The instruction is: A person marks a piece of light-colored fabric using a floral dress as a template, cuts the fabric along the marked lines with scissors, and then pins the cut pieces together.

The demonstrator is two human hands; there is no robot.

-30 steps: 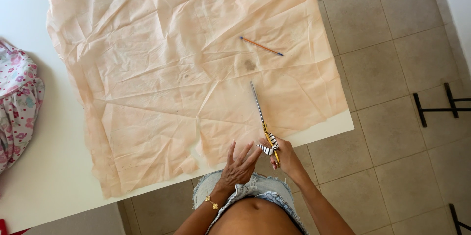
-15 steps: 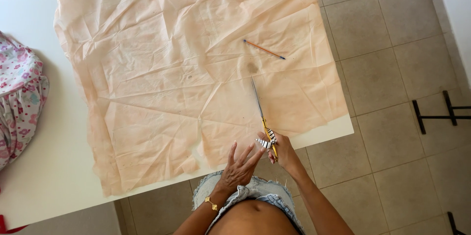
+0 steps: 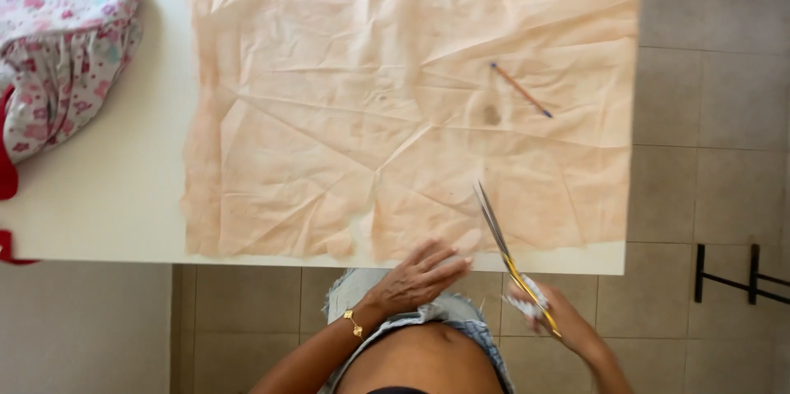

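Now the right hand [image 3: 553, 312] has a closed grip on scissors [image 3: 504, 247] while the left hand [image 3: 420, 277], open and flat, touches peach fabric [image 3: 395, 98].

Single view, head-worn camera. Position: above the near edge of the desk [image 3: 107, 205], at the wearer's standing height. Direction: straight down, tilted slightly forward, so the wearer's torso fills the bottom margin and the desk's far edge lies beyond the top of the frame. Range: moderately near; the desk's near edge and near right corner are visible, with tiled floor [image 3: 708, 98] along the right side and below. Left portion of the desk cut off. No second view; nothing shared.
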